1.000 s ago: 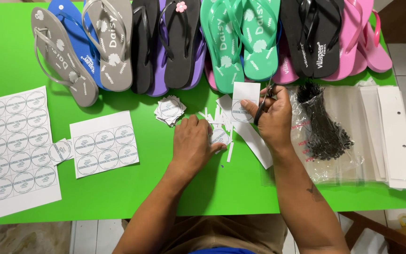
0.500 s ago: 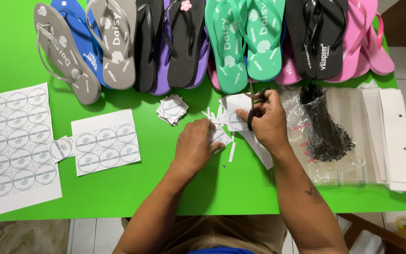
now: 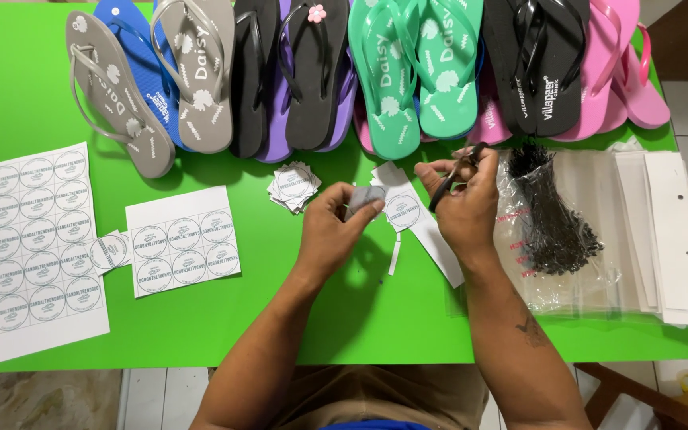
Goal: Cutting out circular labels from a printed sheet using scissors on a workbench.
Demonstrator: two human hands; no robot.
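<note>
My right hand (image 3: 463,209) grips a pair of small black scissors (image 3: 454,175) above the green table (image 3: 33,80). My left hand (image 3: 336,227) pinches a small paper piece (image 3: 362,199) with a round printed label, held just left of a cut label square (image 3: 402,211). White paper strips (image 3: 439,251) lie under and between the hands. A small stack of cut label squares (image 3: 293,185) sits to the left of my left hand.
A row of flip-flops (image 3: 384,72) in grey, blue, black, purple, teal and pink lines the far edge. Two sheets of round labels (image 3: 182,239) (image 3: 21,247) lie at left. Clear bags with black ties (image 3: 555,223) and white cards (image 3: 674,239) lie at right.
Both hands have lifted off the table. My left hand picked up a small paper piece, and my right hand moved right with the scissors, away from the white paper it was cutting.
</note>
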